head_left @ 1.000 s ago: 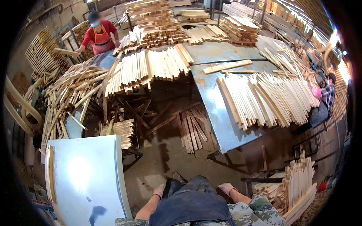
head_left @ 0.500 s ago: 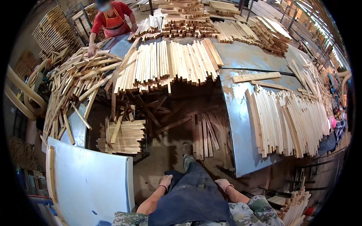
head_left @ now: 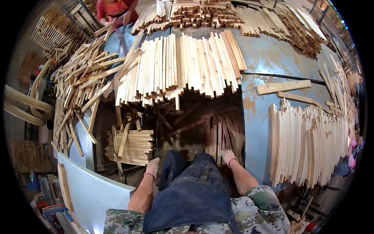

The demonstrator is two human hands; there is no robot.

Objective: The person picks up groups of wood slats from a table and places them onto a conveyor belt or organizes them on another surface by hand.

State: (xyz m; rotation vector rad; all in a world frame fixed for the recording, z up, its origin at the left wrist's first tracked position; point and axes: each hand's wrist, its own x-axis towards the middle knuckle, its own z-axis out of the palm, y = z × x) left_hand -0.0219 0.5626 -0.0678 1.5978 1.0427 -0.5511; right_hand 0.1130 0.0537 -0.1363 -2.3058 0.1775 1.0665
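Observation:
My left hand, in a pale glove, hangs loose beside my dark apron with nothing seen in it. Nearest to it is a low stack of short wooden strips. My right hand, gloved too, hangs on the apron's other side, its fingers loosely apart and holding nothing visible. It is in front of a few upright-looking strips and a bristly broom. Ahead, a wide row of pale wooden strips lies side by side, with its near ends jutting over a dark gap.
A jumbled heap of strips lies to the left. On the right, a metal table bears another row of strips. A pale panel stands near left. A co-worker in red handles wood at the far left; stacked timber rises behind.
I have moved forward, nearer to the row of strips and the right table. Both my hands have swung forward and outward. The co-worker's hands have come together.

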